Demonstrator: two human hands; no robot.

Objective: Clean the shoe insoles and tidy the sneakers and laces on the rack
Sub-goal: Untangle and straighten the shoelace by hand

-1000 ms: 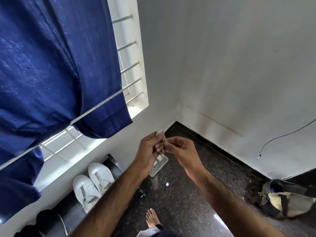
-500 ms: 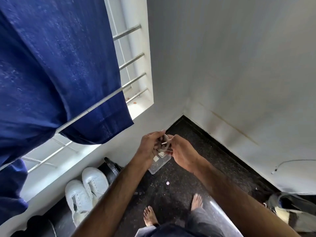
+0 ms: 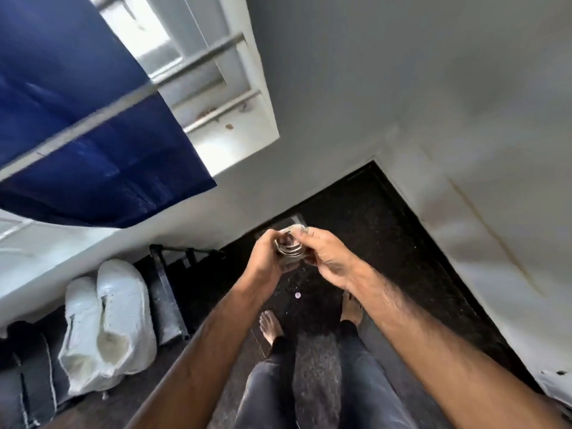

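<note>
A coil of white shoelace [image 3: 289, 246] is held in the air between both hands over the dark floor. My left hand [image 3: 266, 258] grips its left side and my right hand [image 3: 325, 258] pinches its right side. A small clear plastic box [image 3: 292, 222] shows partly behind the coil; which hand carries it is hidden. A pair of white sneakers [image 3: 108, 326] without laces stands side by side on the black rack [image 3: 168, 305] at lower left.
A blue curtain [image 3: 86, 144] hangs over the barred window at upper left. White walls meet in a corner ahead. My bare feet [image 3: 270, 326] stand on the dark speckled floor. Dark shoes [image 3: 24, 366] sit at the rack's left end.
The view tilted down and shifted left, so the sneakers look larger. The lace is now wound into a fuller coil between my hands. The bag on the right has left the view.
</note>
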